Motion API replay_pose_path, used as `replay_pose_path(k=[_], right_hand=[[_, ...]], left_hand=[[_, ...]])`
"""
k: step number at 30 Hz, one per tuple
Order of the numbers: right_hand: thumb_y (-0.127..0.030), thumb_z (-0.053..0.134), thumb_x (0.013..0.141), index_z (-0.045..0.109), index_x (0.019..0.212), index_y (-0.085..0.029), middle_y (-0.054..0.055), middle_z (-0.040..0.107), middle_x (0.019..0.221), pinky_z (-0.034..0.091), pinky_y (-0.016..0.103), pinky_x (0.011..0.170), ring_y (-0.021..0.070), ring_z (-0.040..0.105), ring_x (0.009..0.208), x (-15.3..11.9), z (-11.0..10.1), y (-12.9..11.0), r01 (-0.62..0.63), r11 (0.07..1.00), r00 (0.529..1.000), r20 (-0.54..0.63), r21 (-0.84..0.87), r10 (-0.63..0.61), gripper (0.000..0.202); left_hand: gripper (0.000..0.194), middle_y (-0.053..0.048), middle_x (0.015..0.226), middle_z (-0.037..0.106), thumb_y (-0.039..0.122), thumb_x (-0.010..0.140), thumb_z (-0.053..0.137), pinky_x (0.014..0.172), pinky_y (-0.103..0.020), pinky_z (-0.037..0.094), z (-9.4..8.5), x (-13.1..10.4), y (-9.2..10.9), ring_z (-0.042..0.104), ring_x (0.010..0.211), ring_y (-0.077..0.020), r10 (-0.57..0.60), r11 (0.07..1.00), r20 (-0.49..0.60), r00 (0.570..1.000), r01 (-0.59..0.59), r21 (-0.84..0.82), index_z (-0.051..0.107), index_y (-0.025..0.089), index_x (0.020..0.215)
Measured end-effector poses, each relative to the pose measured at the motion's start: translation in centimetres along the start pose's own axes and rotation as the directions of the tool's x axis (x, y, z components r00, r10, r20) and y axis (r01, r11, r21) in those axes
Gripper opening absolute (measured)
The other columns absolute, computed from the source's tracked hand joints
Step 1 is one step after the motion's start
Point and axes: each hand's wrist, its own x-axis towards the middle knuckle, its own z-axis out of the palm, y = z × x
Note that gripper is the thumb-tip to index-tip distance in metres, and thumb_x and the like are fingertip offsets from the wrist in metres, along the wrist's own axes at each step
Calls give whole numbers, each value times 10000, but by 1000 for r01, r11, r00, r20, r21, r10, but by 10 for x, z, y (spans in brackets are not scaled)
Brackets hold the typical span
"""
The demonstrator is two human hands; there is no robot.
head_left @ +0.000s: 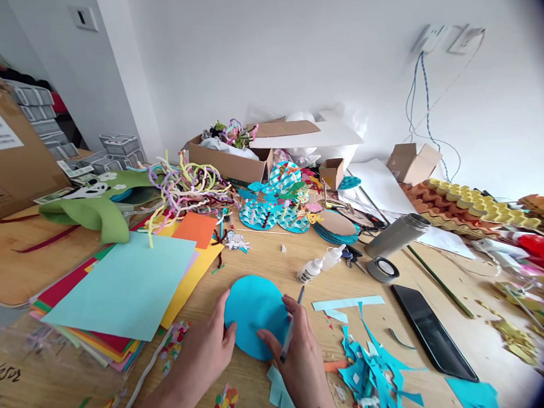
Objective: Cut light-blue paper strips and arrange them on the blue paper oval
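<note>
At lower centre of the frame, the left hand (208, 347) presses spread fingers on a round turquoise paper disc (255, 313), pinning it flat to the wooden tabletop (270, 260), while the right hand (300, 354) pinches a grey pen (291, 329) over its edge.

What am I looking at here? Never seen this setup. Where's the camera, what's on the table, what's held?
No machine: a person works with bare hands, filmed by one camera worn on the head, looking forward and down. The left hand rests on the edge of a blue paper circle lying on the wooden table. The right hand holds a pen and touches the circle too. Around them: a stack of coloured paper, blue paper scraps, glue bottles, a phone, a steel flask.
</note>
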Motion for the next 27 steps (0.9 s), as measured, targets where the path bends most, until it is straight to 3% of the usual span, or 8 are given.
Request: replay_pose_path(k=[9,15,27], right_hand=[[-418,617,826,423,1244,-209,126,579,1211,509,425,920,273,587,1105,6,4,6,31,995,1000,-5,94,-31,506],[-408,618,826,410,1259,-204,130,574,1218,504,428,930,273,574,1126,8,4,8,63,993,998,17,99,-65,522],[-365,638,817,396,1272,-201,139,554,1254,488,424,945,275,555,1158,11,4,7,122,990,991,54,71,-126,540]], left_hand=[[556,-112,860,716,282,921,399,609,-319,409,-5,-2,7,674,775,-270,-39,980,34,999,31,198,300,72,1426],[577,-117,871,715,291,923,402,630,-328,426,-7,-2,7,672,788,-269,-39,982,66,997,26,190,289,34,1427],[611,-129,872,726,319,904,467,647,-304,439,-15,-2,15,684,812,-266,-97,965,63,993,79,249,302,62,1432]])
